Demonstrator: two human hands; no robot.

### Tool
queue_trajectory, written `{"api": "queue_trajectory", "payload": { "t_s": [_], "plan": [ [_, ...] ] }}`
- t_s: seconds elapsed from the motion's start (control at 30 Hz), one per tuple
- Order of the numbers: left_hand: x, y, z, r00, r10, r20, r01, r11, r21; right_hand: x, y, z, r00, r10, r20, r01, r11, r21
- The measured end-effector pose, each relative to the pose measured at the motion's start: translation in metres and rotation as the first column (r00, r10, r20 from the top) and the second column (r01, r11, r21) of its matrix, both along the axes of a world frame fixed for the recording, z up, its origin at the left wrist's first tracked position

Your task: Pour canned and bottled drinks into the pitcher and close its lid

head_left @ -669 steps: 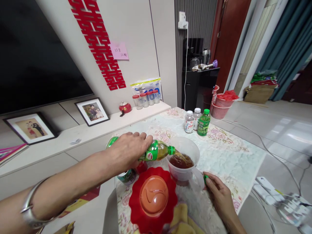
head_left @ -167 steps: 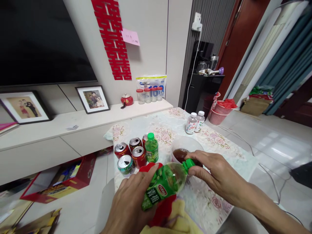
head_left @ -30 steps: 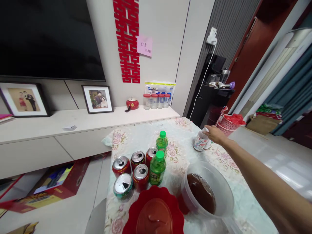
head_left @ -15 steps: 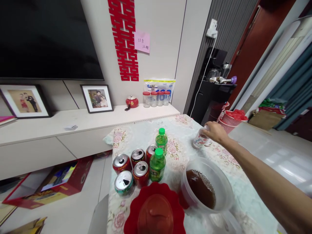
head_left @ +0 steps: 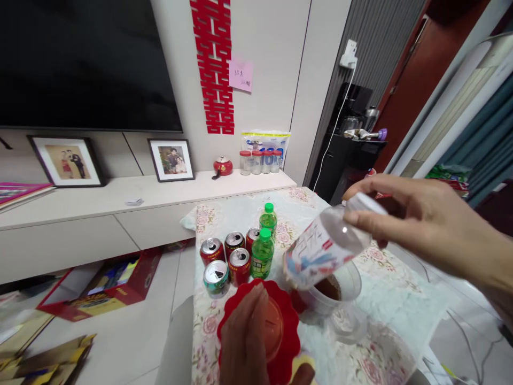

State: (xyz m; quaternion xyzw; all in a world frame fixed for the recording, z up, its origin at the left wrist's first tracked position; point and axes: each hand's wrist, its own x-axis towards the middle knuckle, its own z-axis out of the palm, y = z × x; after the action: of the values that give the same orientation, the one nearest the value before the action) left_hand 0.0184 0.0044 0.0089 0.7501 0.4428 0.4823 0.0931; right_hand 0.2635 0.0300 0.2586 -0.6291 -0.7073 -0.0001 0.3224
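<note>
head view: r hand point(head_left: 425, 224) grips bottle point(head_left: 316, 251) by its cap end, prob bc it's narrow there; bottle's tilted above jug point(head_left: 355, 280). l hand point(head_left: 245, 337) open, over red dish point(head_left: 289, 310) beside jug; can't tell if touching.

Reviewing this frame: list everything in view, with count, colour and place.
tablecloth: 1, pale floral, centre
pitcher: 1, translucent, on tablecloth
brown liquid: inside pitcher
white-capped bottle: 1, clear, held tilted by pitcher
cans: 5, four reddish, one teal, on tablecloth
green-capped bottles: 2, green, beside cans
scalloped dish: 1, red, near edge
cabinet: 1, white, behind
picture frames: 2, black, on cabinet
lidded pot: 1, red, on cabinet
jars: 4, clear, red-lidded, on cabinet
television: 1, black, upper left
note: 1, pink, wall
door: 1, reddish-brown, right
open box: 1, red, floor
smaller clutter: too unclear to count
left hand: 1, over dish
right hand: 1, gripping bottle
</note>
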Motion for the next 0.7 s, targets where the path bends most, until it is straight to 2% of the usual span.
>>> {"api": "queue_trajectory", "payload": {
  "t_s": [0.1, 0.17, 0.3, 0.43, 0.5, 0.53, 0.6, 0.7],
  "plan": [
    [0.012, -0.003, 0.028, 0.999, 0.01, 0.052, -0.004, 0.995, -0.1, -0.037, -0.021, -0.009, 0.982, 0.18, -0.057, -0.183, 0.982, -0.045],
    [0.011, -0.003, 0.033, 0.996, -0.014, 0.091, 0.033, 0.977, -0.212, -0.054, -0.028, -0.018, 0.968, 0.236, -0.087, -0.243, 0.967, -0.074],
    [0.003, -0.002, 0.021, 0.985, -0.048, 0.166, 0.11, 0.914, -0.39, -0.065, -0.031, -0.039, 0.962, 0.266, -0.068, -0.273, 0.951, -0.146],
    [-0.003, -0.003, 0.003, 0.982, -0.065, 0.175, 0.13, 0.91, -0.393, -0.063, -0.025, -0.068, 0.966, 0.212, 0.145, -0.18, 0.961, -0.209],
    [-0.005, -0.005, -0.002, 0.981, -0.086, 0.176, 0.15, 0.906, -0.395, -0.062, -0.023, -0.084, 0.952, 0.158, 0.264, -0.118, 0.98, -0.162],
    [-0.006, -0.006, -0.004, 0.978, -0.099, 0.181, 0.166, 0.9, -0.404, -0.062, -0.021, -0.091, 0.943, 0.157, 0.292, -0.124, 0.984, -0.128],
    [-0.009, -0.006, -0.007, 0.97, -0.138, 0.202, 0.213, 0.881, -0.422, -0.059, -0.019, -0.1, 0.927, 0.218, 0.307, -0.202, 0.976, -0.082],
    [-0.015, -0.003, -0.007, 0.948, -0.228, 0.224, 0.305, 0.855, -0.42, -0.051, -0.015, -0.104, 0.878, 0.355, 0.321, -0.372, 0.928, -0.008]
  ]
}}
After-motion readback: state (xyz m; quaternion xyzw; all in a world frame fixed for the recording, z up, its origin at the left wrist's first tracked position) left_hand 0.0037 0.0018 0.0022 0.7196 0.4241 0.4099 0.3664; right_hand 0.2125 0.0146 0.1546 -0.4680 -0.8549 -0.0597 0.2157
